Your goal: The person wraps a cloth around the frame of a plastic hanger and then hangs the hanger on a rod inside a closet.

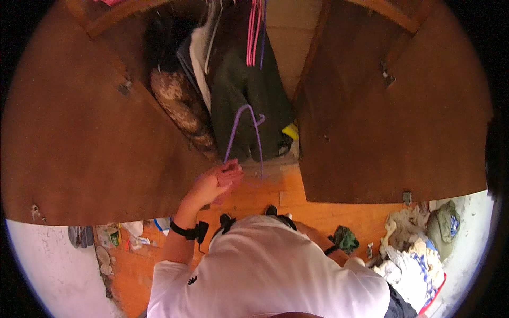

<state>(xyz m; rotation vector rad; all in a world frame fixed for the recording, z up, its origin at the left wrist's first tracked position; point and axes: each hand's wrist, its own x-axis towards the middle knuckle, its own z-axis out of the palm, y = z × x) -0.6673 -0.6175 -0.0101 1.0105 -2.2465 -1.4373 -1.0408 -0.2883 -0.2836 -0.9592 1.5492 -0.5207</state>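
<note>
A thin purple clothes hanger [231, 136] is in my left hand [220, 183], whose fingers are closed round one end. The hanger tilts upward in front of the open wardrobe, with its hook pointing to the right. Dark green trousers or a similar dark garment [225, 90] hang just behind it. My right hand [313, 241] is low beside my body, partly covered by my white shirt. Its fingers are hidden. Pink hangers [253, 37] dangle at the top of the wardrobe opening, beside the dark clothes.
Brown wardrobe doors stand open at left [95, 138] and right [392, 127]. A brown patterned garment [180, 100] hangs at the left. Piled cloths [411, 265] and a dark green bundle [345, 238] lie on the wooden floor [244, 204] at right; small litter [135, 233] lies left.
</note>
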